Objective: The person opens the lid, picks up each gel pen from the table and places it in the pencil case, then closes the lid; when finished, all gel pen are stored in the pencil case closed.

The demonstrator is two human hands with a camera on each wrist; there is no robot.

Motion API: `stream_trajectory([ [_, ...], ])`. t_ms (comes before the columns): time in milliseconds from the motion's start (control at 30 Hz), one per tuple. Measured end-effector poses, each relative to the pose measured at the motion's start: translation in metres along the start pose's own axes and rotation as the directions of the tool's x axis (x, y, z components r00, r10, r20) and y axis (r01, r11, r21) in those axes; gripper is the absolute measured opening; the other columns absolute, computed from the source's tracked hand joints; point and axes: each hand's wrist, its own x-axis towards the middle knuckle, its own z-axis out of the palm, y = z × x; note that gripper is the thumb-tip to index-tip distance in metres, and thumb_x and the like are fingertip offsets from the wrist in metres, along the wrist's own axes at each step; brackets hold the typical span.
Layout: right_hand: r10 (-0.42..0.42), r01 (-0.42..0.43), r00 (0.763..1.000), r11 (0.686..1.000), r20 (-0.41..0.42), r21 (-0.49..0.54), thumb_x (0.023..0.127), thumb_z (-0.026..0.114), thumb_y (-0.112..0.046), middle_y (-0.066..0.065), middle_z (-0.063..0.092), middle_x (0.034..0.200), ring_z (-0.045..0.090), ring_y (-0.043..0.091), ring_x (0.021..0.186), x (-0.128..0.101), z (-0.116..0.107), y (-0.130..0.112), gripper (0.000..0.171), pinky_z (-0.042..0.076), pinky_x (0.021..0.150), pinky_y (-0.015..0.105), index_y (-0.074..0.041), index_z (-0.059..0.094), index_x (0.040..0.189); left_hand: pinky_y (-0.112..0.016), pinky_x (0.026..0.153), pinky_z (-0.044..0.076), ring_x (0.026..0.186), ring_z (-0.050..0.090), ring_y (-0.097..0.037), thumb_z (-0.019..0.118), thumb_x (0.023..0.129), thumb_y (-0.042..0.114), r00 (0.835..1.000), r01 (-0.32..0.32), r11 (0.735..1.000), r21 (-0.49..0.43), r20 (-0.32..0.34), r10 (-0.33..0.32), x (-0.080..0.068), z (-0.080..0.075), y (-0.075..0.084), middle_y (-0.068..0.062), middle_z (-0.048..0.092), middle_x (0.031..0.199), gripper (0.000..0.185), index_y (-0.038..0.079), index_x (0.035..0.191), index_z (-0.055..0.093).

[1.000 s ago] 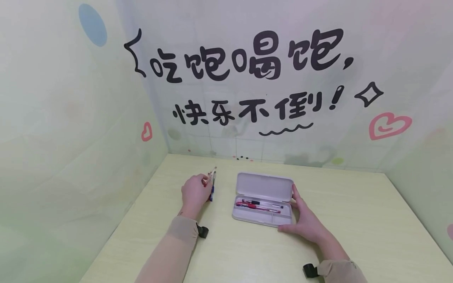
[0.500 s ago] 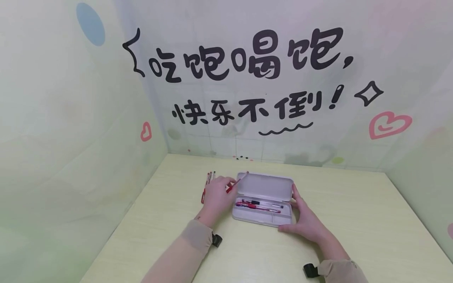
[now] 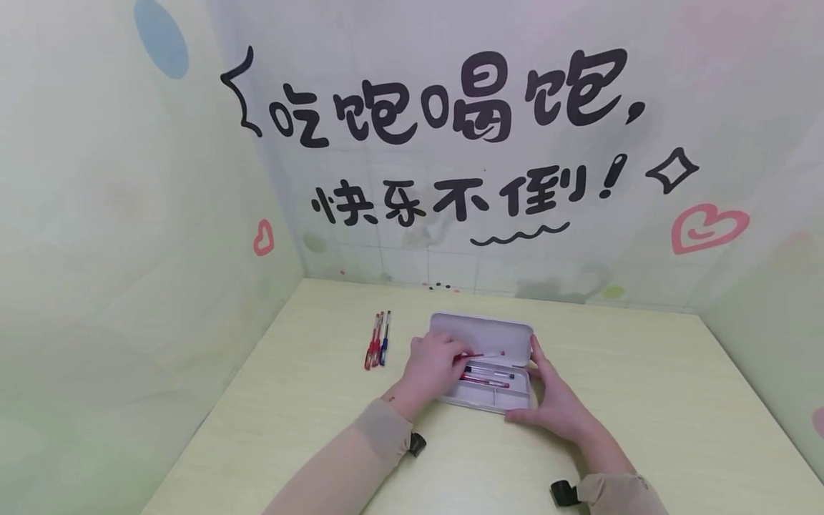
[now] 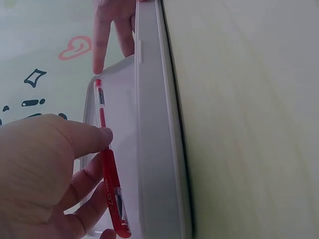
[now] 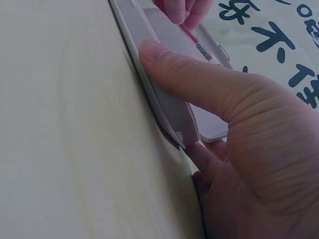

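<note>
Back wall (image 3: 412, 163): "吃饱喝饱,快乐不倒!" Red pen (image 4: 110, 177): "07" (other print too small).

The pale table (image 3: 476, 465) lies under the grip of the left hand (image 3: 434, 365). Beyond the grip, the back wall (image 3: 386, 43) bears black lettering (image 3: 458, 185); right of the grip are a star (image 3: 672, 171) and a pink heart (image 3: 710, 229). Left of the grip, the side wall (image 3: 96, 250) shows a blue oval (image 3: 161, 39).
</note>
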Motion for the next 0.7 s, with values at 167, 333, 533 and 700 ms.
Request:
stream_trajectory([
  [167,-0.002,0.002,1.000,1.000,0.007,0.001,0.071,0.106,-0.036,0.027,0.037,0.176,0.040,0.053,0.159,-0.0005,-0.0003,0.0000,0.159,0.015,0.128,0.083,-0.032,-0.013,0.176,-0.047,0.099,0.048,0.124,0.063,-0.020,0.072,0.106,0.040,0.997,-0.047,0.999,0.016,0.068,0.046,0.0029,0.0044,0.0074,0.009,0.077,0.127,0.017,0.038,0.120,0.082],
  [333,-0.017,0.017,1.000,1.000,0.005,-0.004,0.071,0.106,-0.036,0.027,0.034,0.177,0.044,0.054,0.156,-0.0011,0.0005,-0.0012,0.159,0.017,0.127,0.083,-0.028,-0.013,0.177,-0.053,0.110,0.047,0.126,0.063,-0.021,0.074,0.105,0.038,0.989,-0.100,0.995,-0.010,0.111,0.100,0.0010,0.0079,0.0108,0.008,0.077,0.126,0.016,0.038,0.118,0.083],
  [533,-0.006,0.006,1.000,1.000,0.005,-0.003,0.071,0.105,-0.036,0.028,0.038,0.175,0.042,0.053,0.158,-0.0013,-0.0006,-0.0020,0.159,0.016,0.127,0.083,-0.030,-0.013,0.177,-0.050,0.108,0.048,0.123,0.064,-0.019,0.076,0.105,0.035,0.985,-0.101,0.994,-0.045,0.135,0.106,-0.0022,0.0102,0.0109,0.007,0.076,0.127,0.018,0.037,0.121,0.083],
  [700,-0.003,0.003,1.000,1.000,0.005,0.003,0.071,0.106,-0.035,0.029,0.041,0.173,0.041,0.054,0.158,-0.0013,-0.0005,-0.0029,0.159,0.014,0.128,0.083,-0.029,-0.012,0.177,-0.048,0.107,0.048,0.123,0.064,-0.019,0.075,0.105,0.035,0.987,-0.096,0.994,-0.056,0.121,0.102,-0.0024,0.0106,0.0096,0.007,0.076,0.129,0.020,0.035,0.123,0.082],
])
